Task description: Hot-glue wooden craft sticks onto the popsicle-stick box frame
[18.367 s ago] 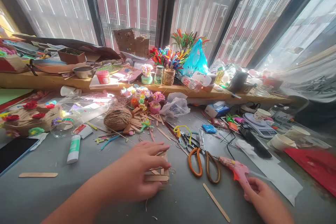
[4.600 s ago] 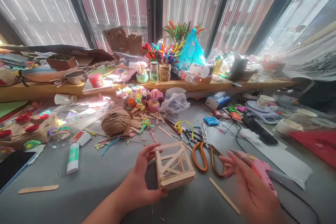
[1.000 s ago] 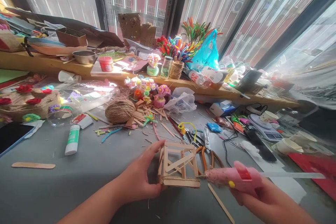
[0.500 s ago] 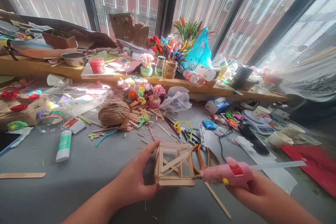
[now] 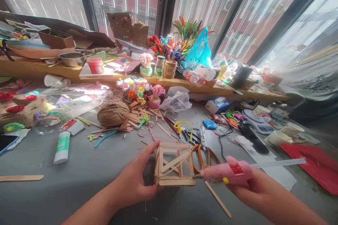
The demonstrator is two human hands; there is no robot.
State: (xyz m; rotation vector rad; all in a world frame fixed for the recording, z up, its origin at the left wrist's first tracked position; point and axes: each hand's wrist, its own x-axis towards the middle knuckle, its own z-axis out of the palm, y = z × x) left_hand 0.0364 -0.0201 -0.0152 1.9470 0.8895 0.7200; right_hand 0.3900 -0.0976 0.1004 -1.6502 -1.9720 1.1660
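Observation:
A small box frame made of wooden craft sticks (image 5: 176, 182) sits low in the middle of the head view, with crossed sticks inside it. My left hand (image 5: 137, 175) grips its left side between thumb and fingers. Thin twine (image 5: 182, 161) runs across the frame and along its front edge. My right hand (image 5: 253, 190) is wrapped around a pink hot glue gun (image 5: 227, 172) with a yellow trigger-side spot and a clear glue stick out of its back. The gun's nozzle is at the frame's front right corner.
Behind the frame lie scissors with orange handles (image 5: 200, 154). A twine ball (image 5: 113, 113), a glue stick tube (image 5: 62, 147) and loose sticks are on the left. One craft stick (image 5: 218, 199) lies below the gun. Paper cups (image 5: 280, 137) and a red sheet (image 5: 311, 168) are at right.
The whole view has shifted slightly to the left. Both hands keep their hold, and the glue gun's nozzle stays at the frame's front right corner.

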